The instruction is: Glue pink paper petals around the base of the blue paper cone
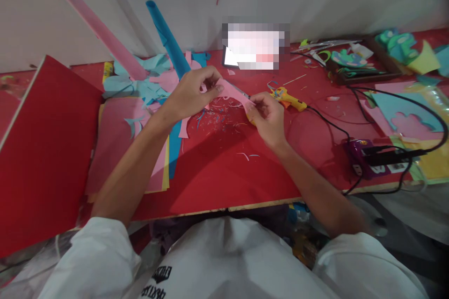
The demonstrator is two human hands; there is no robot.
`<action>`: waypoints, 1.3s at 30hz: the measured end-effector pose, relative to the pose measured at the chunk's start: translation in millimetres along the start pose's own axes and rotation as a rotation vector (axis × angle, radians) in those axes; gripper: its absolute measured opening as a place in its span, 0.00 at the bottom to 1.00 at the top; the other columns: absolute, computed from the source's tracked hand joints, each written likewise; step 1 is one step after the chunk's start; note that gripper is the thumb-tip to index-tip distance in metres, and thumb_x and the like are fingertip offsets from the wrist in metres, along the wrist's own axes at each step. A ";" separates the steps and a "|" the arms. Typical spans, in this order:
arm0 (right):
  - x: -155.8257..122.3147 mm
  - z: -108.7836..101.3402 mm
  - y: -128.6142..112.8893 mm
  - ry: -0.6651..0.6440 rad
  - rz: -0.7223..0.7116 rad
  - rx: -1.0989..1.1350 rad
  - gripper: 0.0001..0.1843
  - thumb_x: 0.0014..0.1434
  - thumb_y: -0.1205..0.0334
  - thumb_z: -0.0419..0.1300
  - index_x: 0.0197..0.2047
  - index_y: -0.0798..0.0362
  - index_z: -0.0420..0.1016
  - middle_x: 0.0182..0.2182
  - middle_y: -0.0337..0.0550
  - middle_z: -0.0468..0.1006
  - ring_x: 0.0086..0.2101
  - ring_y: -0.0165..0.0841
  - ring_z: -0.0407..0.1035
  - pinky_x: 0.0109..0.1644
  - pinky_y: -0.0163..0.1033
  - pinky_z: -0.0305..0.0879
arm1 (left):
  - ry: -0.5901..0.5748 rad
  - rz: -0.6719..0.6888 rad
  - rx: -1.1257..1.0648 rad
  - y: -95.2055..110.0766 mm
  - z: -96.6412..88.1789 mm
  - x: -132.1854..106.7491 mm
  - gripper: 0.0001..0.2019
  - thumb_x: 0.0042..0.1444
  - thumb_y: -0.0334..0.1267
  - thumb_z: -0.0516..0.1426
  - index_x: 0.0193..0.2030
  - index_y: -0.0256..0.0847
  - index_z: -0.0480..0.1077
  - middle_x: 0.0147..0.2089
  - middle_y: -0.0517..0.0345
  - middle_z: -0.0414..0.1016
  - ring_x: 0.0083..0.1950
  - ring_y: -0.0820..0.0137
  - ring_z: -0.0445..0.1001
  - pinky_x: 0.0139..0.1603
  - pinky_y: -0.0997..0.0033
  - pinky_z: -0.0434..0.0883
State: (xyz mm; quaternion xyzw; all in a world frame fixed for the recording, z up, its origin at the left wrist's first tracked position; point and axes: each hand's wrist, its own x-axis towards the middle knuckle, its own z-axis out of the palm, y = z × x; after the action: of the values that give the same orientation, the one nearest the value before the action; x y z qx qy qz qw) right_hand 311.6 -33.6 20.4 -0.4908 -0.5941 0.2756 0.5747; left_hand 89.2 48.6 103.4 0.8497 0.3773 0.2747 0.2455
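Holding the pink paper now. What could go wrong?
1. The left hand pinches the pink paper close to the scissors in the right hand; a slip could nick a finger.
2. The glue gun lies beside the right hand, cord trailing to the power strip; a snag might drag it.

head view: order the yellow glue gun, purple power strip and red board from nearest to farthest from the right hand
1. yellow glue gun, just beyond the right hand, on its right
2. purple power strip, farther off to the right
3. red board, far left
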 end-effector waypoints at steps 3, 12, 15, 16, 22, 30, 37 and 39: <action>1.8 -5.8 -2.1 0.012 -0.034 -0.121 0.19 0.71 0.38 0.59 0.45 0.46 0.75 0.32 0.39 0.74 0.31 0.33 0.68 0.37 0.42 0.68 | 0.065 -0.007 0.039 1.8 -9.0 -2.1 0.07 0.69 0.45 0.60 0.45 0.46 0.71 0.46 0.54 0.77 0.45 0.65 0.74 0.50 0.58 0.71; 10.0 -30.2 -1.9 0.216 -0.131 -0.341 0.27 0.73 0.37 0.56 0.29 0.47 0.68 0.25 0.39 0.66 0.29 0.35 0.65 0.41 0.47 0.69 | 0.321 -0.072 0.282 10.9 -29.6 -2.8 0.25 0.74 0.52 0.54 0.26 0.46 0.53 0.29 0.58 0.56 0.34 0.65 0.55 0.41 0.58 0.57; 7.3 -24.5 -1.2 0.121 -0.161 -0.372 0.33 0.73 0.37 0.56 0.23 0.47 0.57 0.22 0.37 0.60 0.27 0.34 0.61 0.40 0.47 0.65 | 0.241 -0.108 0.341 -0.9 -25.8 -2.5 0.29 0.72 0.55 0.56 0.24 0.45 0.50 0.26 0.59 0.54 0.31 0.66 0.50 0.39 0.58 0.57; 5.9 -21.5 -0.8 0.092 -0.194 -0.387 0.32 0.73 0.38 0.57 0.23 0.47 0.57 0.22 0.37 0.61 0.28 0.34 0.61 0.41 0.47 0.64 | 0.203 -0.091 0.337 -7.2 -23.2 -2.6 0.26 0.71 0.54 0.58 0.25 0.46 0.55 0.27 0.58 0.58 0.32 0.65 0.54 0.39 0.58 0.59; -3.2 -7.4 4.1 -0.101 -0.349 -0.446 0.19 0.76 0.49 0.55 0.34 0.47 0.72 0.32 0.43 0.78 0.37 0.38 0.70 0.46 0.47 0.67 | 0.029 -0.075 0.203 -46.0 5.6 -4.1 0.04 0.63 0.41 0.64 0.38 0.47 0.73 0.36 0.57 0.77 0.40 0.62 0.75 0.45 0.58 0.69; -2.8 -8.9 8.7 -0.118 -0.390 -0.498 0.16 0.76 0.54 0.55 0.35 0.47 0.72 0.32 0.43 0.79 0.37 0.38 0.71 0.47 0.47 0.67 | -0.050 -0.112 0.111 -59.4 34.2 -2.0 0.04 0.62 0.38 0.62 0.36 0.43 0.77 0.35 0.58 0.82 0.37 0.67 0.77 0.43 0.64 0.70; -3.0 -7.4 7.9 -0.142 -0.380 -0.506 0.17 0.76 0.53 0.55 0.35 0.47 0.74 0.33 0.44 0.80 0.38 0.39 0.71 0.47 0.47 0.67 | -0.053 -0.072 -0.060 -56.5 31.6 0.5 0.07 0.68 0.33 0.55 0.43 0.43 0.75 0.35 0.58 0.77 0.33 0.71 0.75 0.37 0.68 0.70; -3.4 -6.9 7.9 -0.139 -0.374 -0.510 0.17 0.76 0.52 0.55 0.34 0.46 0.74 0.33 0.44 0.79 0.38 0.39 0.71 0.47 0.47 0.67 | -0.062 -0.059 -0.127 -53.6 31.2 -0.5 0.08 0.69 0.32 0.53 0.45 0.43 0.74 0.32 0.59 0.74 0.30 0.71 0.74 0.35 0.69 0.70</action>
State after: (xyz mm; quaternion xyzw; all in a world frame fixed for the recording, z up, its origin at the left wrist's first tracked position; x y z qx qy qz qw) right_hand 319.8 -35.4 13.2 -0.4813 -0.7616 0.0404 0.4321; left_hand 82.1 73.6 47.1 0.8291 0.3761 0.2644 0.3181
